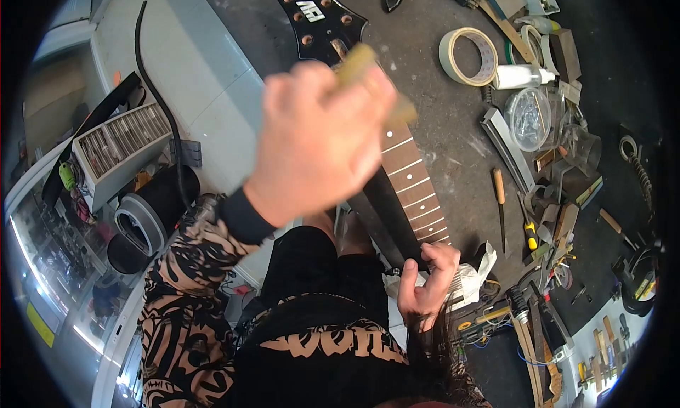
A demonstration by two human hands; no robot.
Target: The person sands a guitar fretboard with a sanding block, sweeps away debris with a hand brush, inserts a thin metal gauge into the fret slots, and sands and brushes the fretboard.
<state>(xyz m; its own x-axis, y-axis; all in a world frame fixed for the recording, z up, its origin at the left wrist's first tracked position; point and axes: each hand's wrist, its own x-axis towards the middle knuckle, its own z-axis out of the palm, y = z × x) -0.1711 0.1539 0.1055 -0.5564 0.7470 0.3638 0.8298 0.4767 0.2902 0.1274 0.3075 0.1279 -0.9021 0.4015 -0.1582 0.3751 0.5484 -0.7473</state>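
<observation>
A guitar neck (pixel 416 185) with a brown fretboard, pale dots and thin frets lies slanted across the bench edge. Its black headstock (pixel 322 18), with a white logo and tuner holes, points away from me. My left hand (pixel 322 132), smeared by motion, is closed on a yellowish pad (pixel 356 66) over the upper fretboard. The pad sticks out at both sides of the fingers; its exact kind is too blurred to tell. At the near end of the neck, my right hand (pixel 428 280) has its fingers curled against the edge, thumb raised.
On the grey bench (pixel 453 139) are a masking tape roll (pixel 469 57), a white bottle (pixel 523 76), a round clear tub (pixel 528 119) and a wooden-handled file (pixel 500 195). More tools crowd the right side. Crumpled white paper (pixel 483 272) lies beside my right hand.
</observation>
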